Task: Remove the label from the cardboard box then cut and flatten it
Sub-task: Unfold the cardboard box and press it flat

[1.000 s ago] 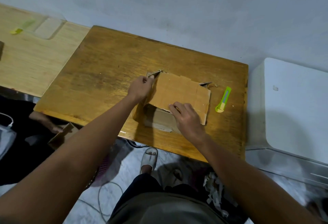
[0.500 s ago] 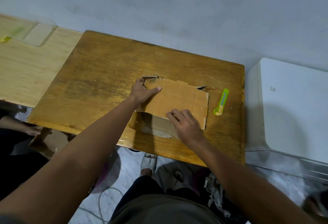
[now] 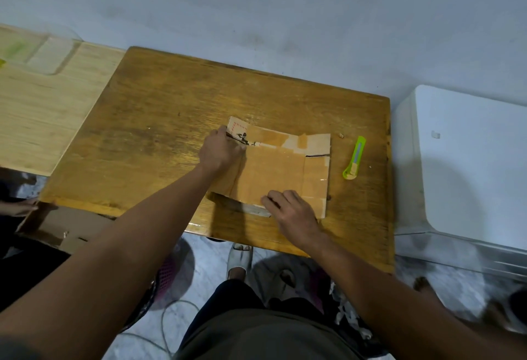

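The cardboard box [image 3: 281, 168] lay nearly flat on the counter [image 3: 159, 131], its long axis running away from me toward the wall. My left hand [image 3: 221, 151] pressed its far left corner, though I could not tell how far the fingers curled there. My right hand [image 3: 291, 211] lay open with straight fingers pushing down the near edge. A fold at that near left edge stood raised, closest to my right hand. The green cutter [image 3: 354, 158] rested apart, just right of the box.
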